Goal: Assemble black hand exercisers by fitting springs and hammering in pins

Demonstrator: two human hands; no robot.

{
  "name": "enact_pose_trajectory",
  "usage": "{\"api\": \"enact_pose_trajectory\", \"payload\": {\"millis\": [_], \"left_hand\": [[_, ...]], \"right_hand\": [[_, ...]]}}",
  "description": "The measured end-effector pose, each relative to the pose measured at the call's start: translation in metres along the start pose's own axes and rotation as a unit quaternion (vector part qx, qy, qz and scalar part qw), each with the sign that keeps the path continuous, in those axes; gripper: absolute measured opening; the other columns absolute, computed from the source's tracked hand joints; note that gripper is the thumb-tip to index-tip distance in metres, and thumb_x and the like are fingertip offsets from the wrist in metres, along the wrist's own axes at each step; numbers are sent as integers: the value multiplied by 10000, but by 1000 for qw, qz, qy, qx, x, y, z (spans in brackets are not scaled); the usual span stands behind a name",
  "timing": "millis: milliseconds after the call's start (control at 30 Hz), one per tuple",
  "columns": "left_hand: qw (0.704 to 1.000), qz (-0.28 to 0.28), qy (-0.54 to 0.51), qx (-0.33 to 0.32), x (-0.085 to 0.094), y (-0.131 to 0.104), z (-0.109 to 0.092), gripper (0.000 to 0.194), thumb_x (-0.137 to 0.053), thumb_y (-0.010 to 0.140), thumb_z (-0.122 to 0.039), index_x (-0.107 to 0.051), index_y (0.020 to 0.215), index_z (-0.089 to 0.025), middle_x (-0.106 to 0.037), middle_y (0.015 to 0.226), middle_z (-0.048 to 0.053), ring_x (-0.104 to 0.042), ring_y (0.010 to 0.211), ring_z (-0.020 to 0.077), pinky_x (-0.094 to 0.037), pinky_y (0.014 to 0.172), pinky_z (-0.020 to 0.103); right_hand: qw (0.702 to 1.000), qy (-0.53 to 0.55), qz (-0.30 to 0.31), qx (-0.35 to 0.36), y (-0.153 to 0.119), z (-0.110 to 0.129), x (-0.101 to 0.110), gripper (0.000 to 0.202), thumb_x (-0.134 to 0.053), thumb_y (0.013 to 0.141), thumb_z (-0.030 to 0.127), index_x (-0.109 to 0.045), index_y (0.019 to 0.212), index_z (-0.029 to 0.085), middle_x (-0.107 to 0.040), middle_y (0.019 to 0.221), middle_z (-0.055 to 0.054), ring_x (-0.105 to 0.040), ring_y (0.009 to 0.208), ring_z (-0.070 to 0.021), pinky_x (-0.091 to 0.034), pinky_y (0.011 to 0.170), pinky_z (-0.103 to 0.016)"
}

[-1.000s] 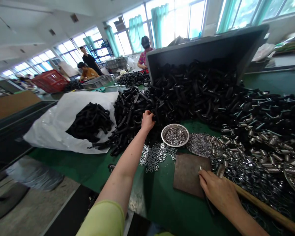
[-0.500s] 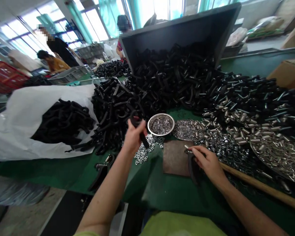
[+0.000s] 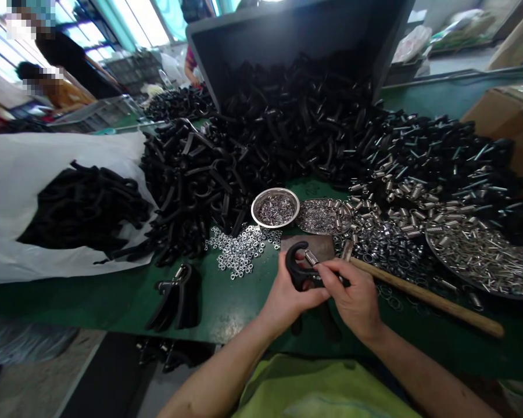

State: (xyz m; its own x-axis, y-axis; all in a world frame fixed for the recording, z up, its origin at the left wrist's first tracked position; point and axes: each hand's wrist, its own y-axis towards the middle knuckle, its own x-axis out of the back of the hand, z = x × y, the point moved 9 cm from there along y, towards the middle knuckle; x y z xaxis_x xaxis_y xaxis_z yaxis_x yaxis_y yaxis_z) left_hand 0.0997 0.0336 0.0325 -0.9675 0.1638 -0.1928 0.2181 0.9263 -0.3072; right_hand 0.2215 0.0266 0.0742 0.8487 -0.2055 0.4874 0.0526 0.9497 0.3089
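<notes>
My left hand (image 3: pixel 287 299) is closed around a black hooked handle (image 3: pixel 293 261), its curved end pointing up. Close against it, my right hand (image 3: pixel 357 299) pinches a second black handle (image 3: pixel 331 325), mostly hidden under the fingers. A small metal coil spring (image 3: pixel 311 257) shows between the two hands, beside the hook. Behind them lies a flat metal plate (image 3: pixel 326 245), partly covered. Loose metal nuts (image 3: pixel 239 249) are spread to the left of the plate.
A steel bowl (image 3: pixel 253 213) of small metal parts stands behind the plate. To the right lie a wooden-handled hammer (image 3: pixel 427 295) and heaped springs (image 3: pixel 453 217). Black handles (image 3: pixel 209 168) pile up before a grey bin (image 3: pixel 296 35). An assembled hand grip (image 3: pixel 176 299) rests front left.
My left hand has come right and nearer from the pile's edge with its black handle. My right hand has shifted slightly, and both hands now meet. The view has turned a little.
</notes>
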Motion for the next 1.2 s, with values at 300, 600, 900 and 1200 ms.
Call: {"api": "enact_pose_trajectory", "payload": {"millis": [300,600,900,1200], "left_hand": [[995,42,-27,89,12,4,27,699,-738,649,-336,-332,1217,-292,-459,671,-96,-355,389,22,-227,346,130],[968,38,228,-99,27,5,-18,955,-766,597,-188,-265,1402,-301,-564,1192,46,-597,990,222,-491,851,345],[978,-10,188,-93,32,-3,8,819,-755,622,-228,-324,1317,-252,-565,1170,51,-589,1017,211,-484,883,337],[958,29,245,-149,27,-4,14,758,-734,597,-201,-358,1254,-233,-580,1113,42,-588,1013,209,-470,878,325]], "right_hand": [[980,-30,110,164,1,9,-12,199,-450,893,315,-596,961,198,-640,814,-57,-611,757,-179,-478,690,-304],[883,218,372,-187,-14,-39,-73,414,-370,906,524,-572,970,169,-640,840,-36,-602,709,-142,-467,536,-227],[964,-37,254,-72,2,-21,-67,205,-430,902,349,-505,805,185,-617,729,-32,-586,706,-174,-402,633,-280],[928,-159,336,-35,-3,-20,-75,258,-379,907,318,-535,974,124,-691,832,-126,-660,768,-237,-383,615,-292]]}}
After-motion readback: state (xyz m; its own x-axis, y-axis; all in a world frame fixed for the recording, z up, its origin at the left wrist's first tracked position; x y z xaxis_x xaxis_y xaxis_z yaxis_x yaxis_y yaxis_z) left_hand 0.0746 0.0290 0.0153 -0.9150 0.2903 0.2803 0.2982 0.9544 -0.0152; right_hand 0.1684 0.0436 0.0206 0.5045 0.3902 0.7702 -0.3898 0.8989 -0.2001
